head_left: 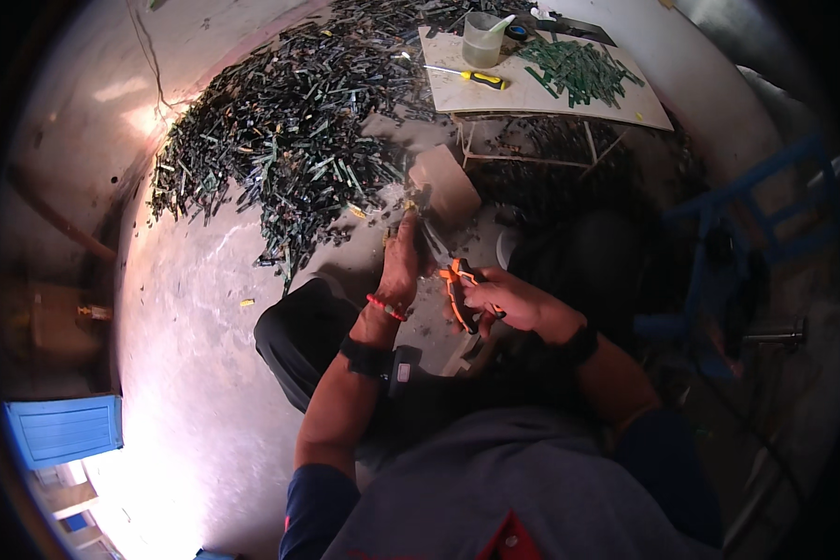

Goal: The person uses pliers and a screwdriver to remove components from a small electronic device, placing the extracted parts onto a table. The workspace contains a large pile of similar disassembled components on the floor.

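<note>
My right hand [511, 299] is closed round the orange-and-black handles of a pair of pliers [454, 278]. The long metal jaws point up and left, toward the fingertips of my left hand [400, 257]. Those fingers are pinched together at a small yellowish piece [410, 204], too small and blurred to name. Right beside them, a brown cardboard piece [446, 185] lies beyond the pliers' jaws. A red bracelet [386, 307] circles my left wrist.
A large heap of dark green and black strips [298, 140] covers the floor ahead. On a low board-topped table [448, 91] are a yellow-handled screwdriver [483, 80], a plastic beaker [481, 45], a tape roll [516, 33] and green strips [583, 73]. A blue metal frame [770, 210] stands right.
</note>
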`<state>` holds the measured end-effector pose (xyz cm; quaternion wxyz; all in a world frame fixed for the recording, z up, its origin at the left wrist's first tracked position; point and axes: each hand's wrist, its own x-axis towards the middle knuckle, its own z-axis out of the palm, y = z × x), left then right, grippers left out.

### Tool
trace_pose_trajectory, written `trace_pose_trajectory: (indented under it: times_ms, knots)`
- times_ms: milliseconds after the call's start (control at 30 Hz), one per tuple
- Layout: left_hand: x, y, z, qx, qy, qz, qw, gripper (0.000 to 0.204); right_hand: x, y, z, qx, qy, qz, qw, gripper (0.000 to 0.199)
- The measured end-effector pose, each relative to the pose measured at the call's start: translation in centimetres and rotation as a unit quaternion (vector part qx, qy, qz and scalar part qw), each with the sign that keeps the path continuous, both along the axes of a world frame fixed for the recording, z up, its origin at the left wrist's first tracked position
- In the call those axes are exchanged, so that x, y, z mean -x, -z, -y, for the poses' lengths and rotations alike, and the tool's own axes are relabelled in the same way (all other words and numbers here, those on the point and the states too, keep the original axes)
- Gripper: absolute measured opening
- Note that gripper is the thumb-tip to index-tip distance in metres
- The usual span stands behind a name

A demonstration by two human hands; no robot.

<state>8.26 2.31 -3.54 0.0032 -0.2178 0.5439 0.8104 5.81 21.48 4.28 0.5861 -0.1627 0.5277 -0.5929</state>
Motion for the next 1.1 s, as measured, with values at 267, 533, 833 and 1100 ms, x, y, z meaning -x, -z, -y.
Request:
trace_pose_trajectory:
  times_ms: [267,533,833,1100]
  knots:
    - [0.3,0.8,0.0,0.043,0.0,0.013,0.999,0.054,0.3,0.9,0.0,0.017,0.042,0.048,0.998,0.045]
    - [0.4,0.0,-0.3,0.091,0.023,0.022,0.995,0.056,1.0,2.3,-0.2,0.048,0.042,0.052,0.997,0.038]
    - [0.2,0.6,-0.3,0.14,0.031,0.019,0.989,0.06,1.4,2.6,-0.5,0.096,0.068,0.307,0.944,0.038]
    - [0.4,0.7,-0.9,0.137,0.018,0.013,0.99,0.059,0.5,4.7,-0.1,0.145,0.071,0.401,0.901,0.029]
